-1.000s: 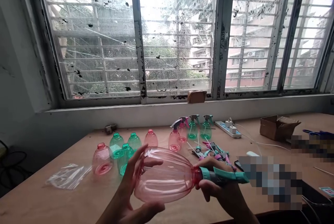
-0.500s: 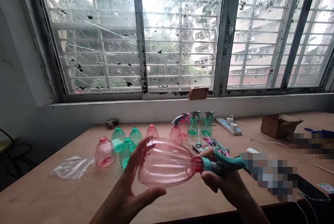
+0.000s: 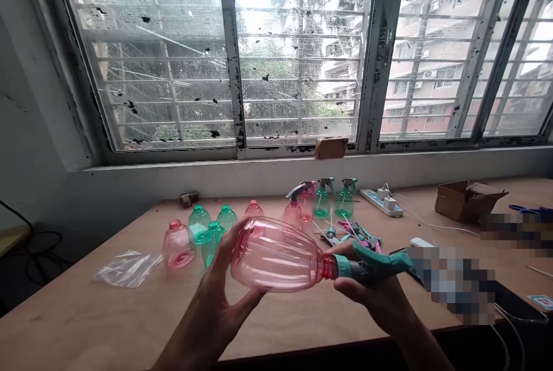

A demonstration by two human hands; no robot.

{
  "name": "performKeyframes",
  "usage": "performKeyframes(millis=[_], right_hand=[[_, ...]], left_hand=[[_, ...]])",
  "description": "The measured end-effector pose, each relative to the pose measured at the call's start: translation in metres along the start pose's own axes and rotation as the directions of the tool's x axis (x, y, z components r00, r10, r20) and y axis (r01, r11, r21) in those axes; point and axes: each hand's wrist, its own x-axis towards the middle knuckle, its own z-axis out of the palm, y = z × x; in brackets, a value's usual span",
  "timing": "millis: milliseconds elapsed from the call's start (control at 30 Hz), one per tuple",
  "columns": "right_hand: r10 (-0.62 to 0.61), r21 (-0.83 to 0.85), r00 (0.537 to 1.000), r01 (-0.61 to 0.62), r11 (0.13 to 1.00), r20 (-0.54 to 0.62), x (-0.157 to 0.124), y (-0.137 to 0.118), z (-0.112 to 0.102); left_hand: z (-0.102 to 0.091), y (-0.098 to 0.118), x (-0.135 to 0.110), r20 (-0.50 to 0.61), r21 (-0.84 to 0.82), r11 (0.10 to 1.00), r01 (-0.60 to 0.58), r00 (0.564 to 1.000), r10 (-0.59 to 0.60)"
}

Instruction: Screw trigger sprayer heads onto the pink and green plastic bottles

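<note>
A clear pink spray bottle [image 3: 276,256] lies sideways in the air above the table, its base to the left. My left hand [image 3: 216,296] wraps round the base end, thumb below and fingers behind. At the neck, my right hand [image 3: 380,296] grips the teal and grey spray head [image 3: 358,267], with the thumb near the teal collar. The collar sits against the bottle's threaded neck, and some pink thread shows beside it. No tube is discernible inside the bottle. Part of my right hand's fingers is hidden behind the spray head.
Open pink [image 3: 178,247] and green bottles [image 3: 213,238] stand to the left by a plastic bag [image 3: 128,269]. Bottles with sprayers [image 3: 344,201] stand at the back, loose spray heads [image 3: 358,235] before them. Further right are a power strip [image 3: 382,203] and a cardboard box [image 3: 469,201].
The view has shifted slightly. Both hands keep their hold, and the left thumb has moved a little inward under the bottle. The bottle and spray head remain nearly level.
</note>
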Motion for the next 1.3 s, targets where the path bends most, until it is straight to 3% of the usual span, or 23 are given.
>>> performKeyframes(millis=[133, 267, 400, 533, 700, 767, 900, 1100, 1300], right_hand=[[0.006, 0.055, 1.000, -0.008, 0.998, 0.030, -0.002, -0.001, 0.001], [-0.064, 0.039, 0.997, 0.062, 0.997, 0.039, -0.004, 0.000, 0.000], [-0.043, 0.089, 0.999, 0.042, 0.995, 0.014, -0.006, -0.003, 0.001], [0.002, 0.180, 0.999, -0.008, 0.984, 0.036, -0.007, -0.007, 0.004], [0.025, 0.198, 0.999, -0.032, 0.980, 0.038, -0.008, -0.009, 0.004], [0.026, 0.187, 0.999, -0.034, 0.982, 0.044, -0.008, -0.008, 0.003], [0.027, 0.174, 0.998, -0.035, 0.984, 0.050, -0.008, -0.005, 0.003], [-0.066, 0.230, 0.998, 0.060, 0.971, 0.019, -0.006, 0.002, 0.002], [-0.155, 0.140, 0.987, 0.148, 0.979, 0.044, -0.004, 0.005, 0.000]], left_hand=[[-0.002, 0.001, -0.003, -0.007, 0.096, 0.995, 0.008, 1.000, -0.007], [-0.010, 0.003, -0.007, 0.049, -0.068, 0.997, 0.034, 0.998, -0.031], [-0.010, 0.012, -0.006, -0.036, -0.168, 0.986, -0.021, 0.999, 0.015], [-0.006, 0.019, -0.006, -0.042, -0.070, 0.990, -0.121, 0.992, 0.119], [-0.010, 0.017, -0.008, -0.008, 0.105, 0.994, -0.019, 1.000, 0.020], [-0.016, 0.012, -0.008, 0.026, 0.105, 0.994, 0.001, 1.000, -0.004], [-0.024, 0.002, -0.007, 0.079, -0.033, 0.997, -0.077, 0.994, 0.079], [-0.023, 0.000, -0.005, 0.147, -0.065, 0.969, -0.237, 0.959, 0.244], [-0.026, 0.000, -0.007, 0.119, -0.051, 0.979, -0.195, 0.972, 0.200]])
